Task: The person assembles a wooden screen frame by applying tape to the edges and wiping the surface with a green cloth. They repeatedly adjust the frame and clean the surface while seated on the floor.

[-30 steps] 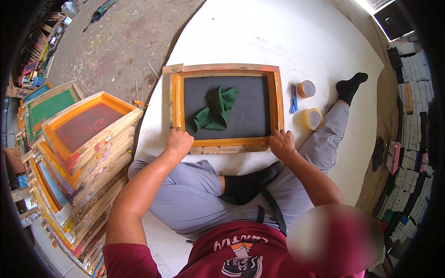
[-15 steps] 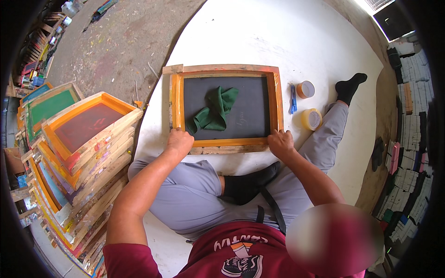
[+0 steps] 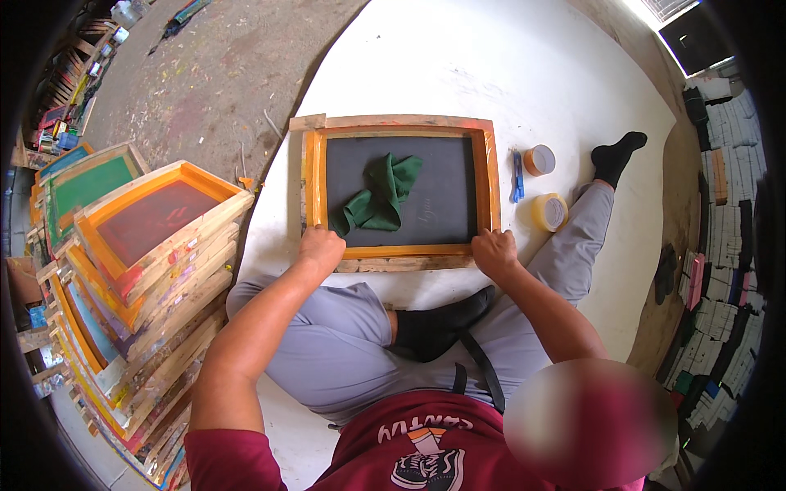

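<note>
A wooden screen printing frame with a dark mesh and orange-brown tape along its inner edges lies in front of me on a white sheet. My left hand is closed around its near left corner. At the near right corner my right hand grips the frame in the same way, fingers curled. A crumpled dark green cloth rests on the mesh, left of the middle, with one end close to my left hand. Where my fingertips meet the wood is partly hidden by the hands.
Right of the frame lie a blue cutter, a brown tape roll and a clear yellowish tape roll. Paint-stained frames are stacked high at left. My outstretched leg borders the right side; bundled stacks stand beyond.
Almost nothing differs. The frame and both hands stay in place, with only a very slight shift to the right at the left side.
</note>
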{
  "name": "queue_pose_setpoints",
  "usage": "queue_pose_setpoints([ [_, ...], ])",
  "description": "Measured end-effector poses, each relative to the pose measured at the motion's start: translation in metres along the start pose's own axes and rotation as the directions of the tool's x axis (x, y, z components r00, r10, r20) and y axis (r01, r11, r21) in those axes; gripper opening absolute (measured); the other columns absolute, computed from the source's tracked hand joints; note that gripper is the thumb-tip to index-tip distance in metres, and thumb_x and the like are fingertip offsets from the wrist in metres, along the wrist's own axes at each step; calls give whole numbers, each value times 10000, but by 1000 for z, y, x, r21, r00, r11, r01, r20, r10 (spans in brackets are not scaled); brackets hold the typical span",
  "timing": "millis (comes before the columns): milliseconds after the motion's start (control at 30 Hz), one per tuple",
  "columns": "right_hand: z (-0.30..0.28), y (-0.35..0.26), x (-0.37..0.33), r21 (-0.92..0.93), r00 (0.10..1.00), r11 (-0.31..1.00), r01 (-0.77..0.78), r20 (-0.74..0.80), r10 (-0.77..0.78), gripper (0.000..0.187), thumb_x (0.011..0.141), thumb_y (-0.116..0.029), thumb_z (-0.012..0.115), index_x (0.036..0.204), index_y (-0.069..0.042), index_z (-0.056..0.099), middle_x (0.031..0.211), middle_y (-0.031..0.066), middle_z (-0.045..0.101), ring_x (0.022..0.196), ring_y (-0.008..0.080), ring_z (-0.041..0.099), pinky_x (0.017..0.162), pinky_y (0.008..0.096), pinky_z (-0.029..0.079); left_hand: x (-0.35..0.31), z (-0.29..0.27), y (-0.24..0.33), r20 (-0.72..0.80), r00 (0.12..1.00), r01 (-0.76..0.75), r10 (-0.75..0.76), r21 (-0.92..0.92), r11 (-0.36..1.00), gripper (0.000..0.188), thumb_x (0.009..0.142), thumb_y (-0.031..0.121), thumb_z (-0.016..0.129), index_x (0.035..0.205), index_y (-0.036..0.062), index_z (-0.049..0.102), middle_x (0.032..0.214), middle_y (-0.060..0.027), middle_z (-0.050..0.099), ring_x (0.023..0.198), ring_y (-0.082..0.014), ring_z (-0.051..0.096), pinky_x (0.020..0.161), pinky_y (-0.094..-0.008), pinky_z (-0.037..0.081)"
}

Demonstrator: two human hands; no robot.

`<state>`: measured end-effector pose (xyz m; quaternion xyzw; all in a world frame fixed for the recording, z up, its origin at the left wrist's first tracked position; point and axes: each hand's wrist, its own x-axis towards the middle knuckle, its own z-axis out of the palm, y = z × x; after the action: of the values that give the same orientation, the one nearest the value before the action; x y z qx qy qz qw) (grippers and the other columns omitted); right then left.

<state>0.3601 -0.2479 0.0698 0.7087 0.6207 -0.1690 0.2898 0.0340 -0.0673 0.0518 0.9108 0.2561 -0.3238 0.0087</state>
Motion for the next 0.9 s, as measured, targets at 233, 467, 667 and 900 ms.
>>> queue_pose_setpoints([
  [233,-3,-2,3,6,1000,1000,-28,14,28,175,941,-156,643,950,-166,818,1014,55,787,1007,250,753,798,399,545,2,-7,3,67,997,-35,25,143,989,156,911,164,687,954,166,837,963,-29,802,999,-242,728,798,-376,524],
  [467,-8,-9,6,1,997,999,-52,50,52,175,918,-151,653,957,-157,823,1025,72,785,1028,264,738,809,406,536,4,-1,9,66,998,4,-20,231,973,170,930,186,671,982,181,833,992,-9,797,1040,-232,702,803,-375,486],
  [667,6,-13,12,-97,990,986,-136,-36,133,180,924,-182,655,979,-156,825,1109,90,753,1043,268,733,811,407,533,2,3,5,34,998,53,-62,210,976,181,938,194,659,986,185,833,1002,-13,797,1055,-234,700,808,-373,496],
  [900,-2,19,-3,162,984,979,-124,-109,143,240,950,-223,618,1061,-123,806,1143,104,711,1073,301,699,841,475,564,5,28,-5,-79,990,123,-116,96,988,166,913,162,684,993,145,829,1063,-51,765,1077,-260,702,854,-405,538],
])
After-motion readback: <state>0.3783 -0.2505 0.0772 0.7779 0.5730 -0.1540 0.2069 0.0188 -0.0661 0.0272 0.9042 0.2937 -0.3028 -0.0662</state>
